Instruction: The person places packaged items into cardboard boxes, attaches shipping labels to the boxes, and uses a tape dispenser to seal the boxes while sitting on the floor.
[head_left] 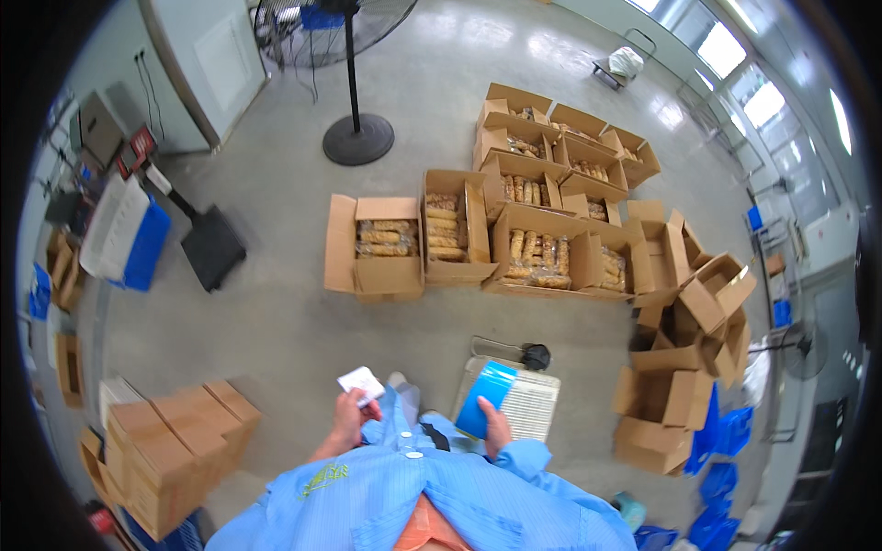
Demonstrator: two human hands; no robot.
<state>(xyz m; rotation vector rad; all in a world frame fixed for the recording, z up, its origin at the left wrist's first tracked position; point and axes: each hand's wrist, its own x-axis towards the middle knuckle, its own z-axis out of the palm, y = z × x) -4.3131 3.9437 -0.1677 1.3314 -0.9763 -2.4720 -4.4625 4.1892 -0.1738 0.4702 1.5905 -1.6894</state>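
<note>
My left hand [348,421] is closed on a small white slip of paper [362,383], held out in front of my blue jacket. In my right hand [497,430] is a flat, bright blue folder-like sheet [487,393], gripped near its lower right edge. The sheet covers part of a white slatted platform [535,401] that lies lower down, with a black round object [536,356] and a bent metal bar at its far edge. Whether the sheet touches the platform I cannot tell. Both hands are apart from the cartons.
Ahead stand several open cartons [537,262] packed with bagged, golden-brown food. Empty cartons [675,395] pile up on the right, near blue plastic bags [721,441]. Closed cartons [170,450] stand at left. A pedestal fan [358,138] and a floor scale [213,246] are farther off.
</note>
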